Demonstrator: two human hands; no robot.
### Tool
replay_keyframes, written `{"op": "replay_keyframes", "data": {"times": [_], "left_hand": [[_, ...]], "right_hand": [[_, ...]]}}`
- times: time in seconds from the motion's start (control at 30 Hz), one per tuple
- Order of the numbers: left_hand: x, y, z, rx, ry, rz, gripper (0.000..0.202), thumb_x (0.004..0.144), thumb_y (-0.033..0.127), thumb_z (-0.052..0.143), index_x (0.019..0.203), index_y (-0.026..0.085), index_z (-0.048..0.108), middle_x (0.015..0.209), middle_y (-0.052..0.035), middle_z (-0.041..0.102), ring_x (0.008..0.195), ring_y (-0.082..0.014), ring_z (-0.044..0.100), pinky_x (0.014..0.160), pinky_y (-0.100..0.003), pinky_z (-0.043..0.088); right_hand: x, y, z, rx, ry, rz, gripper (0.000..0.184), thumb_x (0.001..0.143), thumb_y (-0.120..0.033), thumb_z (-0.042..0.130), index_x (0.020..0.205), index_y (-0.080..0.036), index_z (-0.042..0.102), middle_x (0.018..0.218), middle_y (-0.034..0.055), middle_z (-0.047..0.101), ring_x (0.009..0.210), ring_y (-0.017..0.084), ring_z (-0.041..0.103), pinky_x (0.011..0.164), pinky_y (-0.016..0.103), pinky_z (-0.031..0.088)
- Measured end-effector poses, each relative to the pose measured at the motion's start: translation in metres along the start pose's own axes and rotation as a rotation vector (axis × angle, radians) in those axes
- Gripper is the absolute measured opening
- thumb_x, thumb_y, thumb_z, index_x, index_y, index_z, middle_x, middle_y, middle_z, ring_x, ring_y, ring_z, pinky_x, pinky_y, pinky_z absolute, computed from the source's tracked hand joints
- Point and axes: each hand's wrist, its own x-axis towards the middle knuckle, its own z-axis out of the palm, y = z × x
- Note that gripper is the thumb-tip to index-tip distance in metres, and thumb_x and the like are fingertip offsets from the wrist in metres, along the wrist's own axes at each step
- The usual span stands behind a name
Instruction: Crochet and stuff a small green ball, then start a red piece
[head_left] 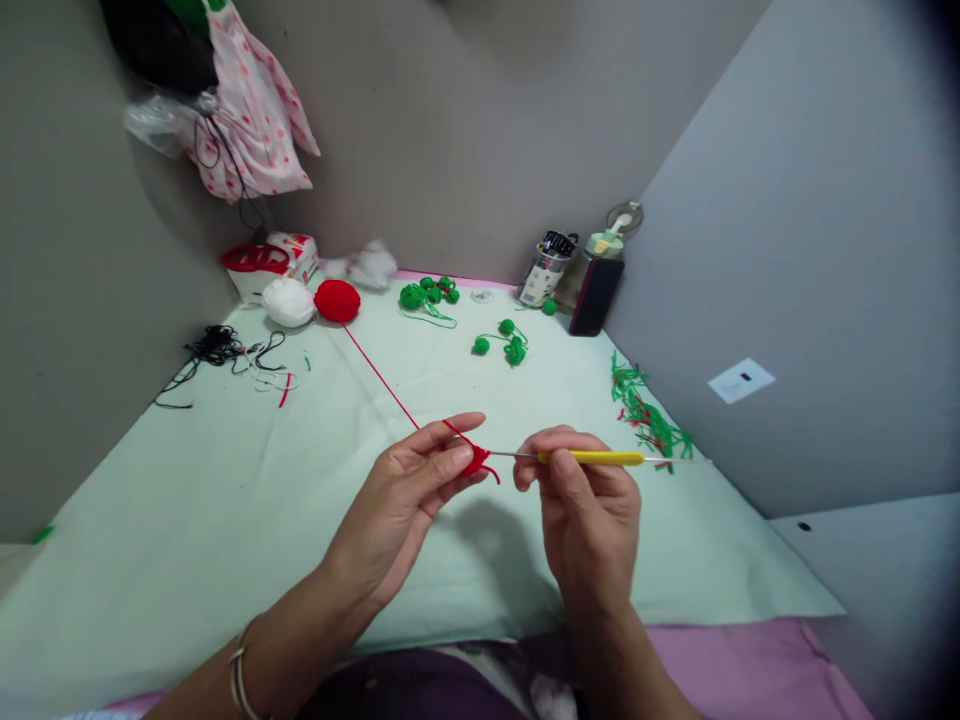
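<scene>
My left hand (pixel 409 490) pinches a small red crochet piece (pixel 475 459) between thumb and fingers, with the red strand running over the index finger. That strand (pixel 379 378) leads back to a red yarn ball (pixel 337 300) at the far left of the pale green cloth (pixel 187 520). My right hand (pixel 581 500) is closed on a yellow-handled crochet hook (pixel 592 457). The hook lies level, and its metal tip touches the red piece.
A white yarn ball (pixel 289 302) and a red-and-white box (pixel 270 262) sit at the back left, black cords (pixel 217 350) beside them. Green crocheted balls (pixel 427 295) and more green ones (pixel 506 340) lie mid-back. A cup of pens (pixel 547 268), a dark phone (pixel 595 296) and yarn scraps (pixel 649 415) are on the right.
</scene>
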Motion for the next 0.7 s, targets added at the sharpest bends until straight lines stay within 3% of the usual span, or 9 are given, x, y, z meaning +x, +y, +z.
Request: {"op": "replay_keyframes", "data": {"times": [0.1,0.17,0.27,0.33,0.43,0.5,0.57,0.63,0.7], "left_hand": [[-0.003,-0.006,0.004,0.121,-0.001,0.146,0.04,0.084,0.021,0.086,0.123,0.029,0.079,0.083,0.0045,0.069,0.081,-0.0086,0.063,0.089,-0.021,0.052],[-0.006,-0.011,0.007,0.14,0.0,0.192,0.047,0.085,0.02,0.085,0.13,0.033,0.075,0.085,0.0051,0.07,0.085,-0.0092,0.064,0.09,-0.022,0.051],[-0.006,-0.015,0.01,0.038,-0.013,0.089,0.047,0.085,0.025,0.086,0.131,0.028,0.074,0.088,0.002,0.073,0.091,-0.0118,0.067,0.091,-0.023,0.053],[-0.003,-0.013,0.009,-0.061,-0.063,-0.053,0.041,0.084,0.025,0.086,0.123,0.021,0.078,0.09,-0.0016,0.074,0.092,-0.0134,0.068,0.091,-0.025,0.054],[0.002,-0.005,0.002,-0.133,-0.085,-0.132,0.025,0.081,0.019,0.084,0.106,0.016,0.083,0.094,-0.0045,0.074,0.084,-0.013,0.066,0.091,-0.028,0.056],[0.005,-0.001,-0.001,-0.099,-0.05,-0.088,0.02,0.082,0.018,0.083,0.101,0.017,0.084,0.094,-0.0034,0.073,0.081,-0.0126,0.065,0.091,-0.03,0.055],[0.005,-0.001,-0.002,0.005,-0.017,-0.006,0.025,0.083,0.019,0.082,0.108,0.021,0.083,0.087,-0.0004,0.071,0.082,-0.0127,0.062,0.092,-0.03,0.053],[0.003,-0.005,0.001,0.149,0.017,0.114,0.037,0.085,0.02,0.081,0.122,0.025,0.079,0.081,0.0025,0.067,0.082,-0.0129,0.06,0.092,-0.028,0.05],[0.0,-0.01,0.004,0.238,0.042,0.206,0.048,0.086,0.021,0.08,0.133,0.028,0.072,0.084,0.003,0.067,0.086,-0.0141,0.061,0.092,-0.029,0.048]], "right_hand": [[-0.001,0.002,0.002,-0.027,-0.075,-0.002,0.014,0.099,-0.027,0.067,0.095,-0.025,0.08,0.081,0.0014,0.068,0.063,0.014,0.064,0.058,0.028,0.056],[-0.006,0.005,0.002,-0.254,-0.109,-0.135,0.018,0.099,-0.02,0.065,0.104,-0.029,0.081,0.088,0.0032,0.07,0.073,0.016,0.067,0.065,0.031,0.058],[-0.014,0.011,0.0,-0.645,-0.12,-0.461,0.039,0.095,-0.009,0.066,0.122,-0.035,0.078,0.106,0.0064,0.074,0.09,0.021,0.071,0.074,0.036,0.06],[-0.016,0.012,-0.002,-0.696,-0.102,-0.538,0.041,0.095,-0.008,0.066,0.123,-0.036,0.077,0.106,0.0066,0.074,0.09,0.021,0.071,0.072,0.036,0.061],[-0.008,0.008,-0.003,-0.464,0.007,-0.356,0.025,0.099,-0.014,0.062,0.109,-0.03,0.079,0.091,0.0046,0.073,0.079,0.019,0.069,0.066,0.033,0.058],[-0.001,0.005,-0.002,-0.256,0.056,-0.196,0.017,0.101,-0.021,0.062,0.099,-0.025,0.078,0.082,0.0027,0.069,0.07,0.016,0.065,0.063,0.03,0.056],[0.003,0.003,-0.001,-0.136,0.037,-0.092,0.017,0.102,-0.026,0.062,0.095,-0.023,0.077,0.078,0.0015,0.066,0.064,0.014,0.062,0.061,0.029,0.055],[0.002,0.003,0.0,-0.203,-0.031,-0.107,0.016,0.102,-0.025,0.062,0.097,-0.024,0.077,0.081,0.0028,0.069,0.068,0.016,0.065,0.063,0.031,0.057],[-0.003,0.005,0.0,-0.436,-0.105,-0.249,0.018,0.099,-0.018,0.065,0.105,-0.027,0.079,0.093,0.0059,0.075,0.082,0.02,0.071,0.072,0.035,0.059]]}}
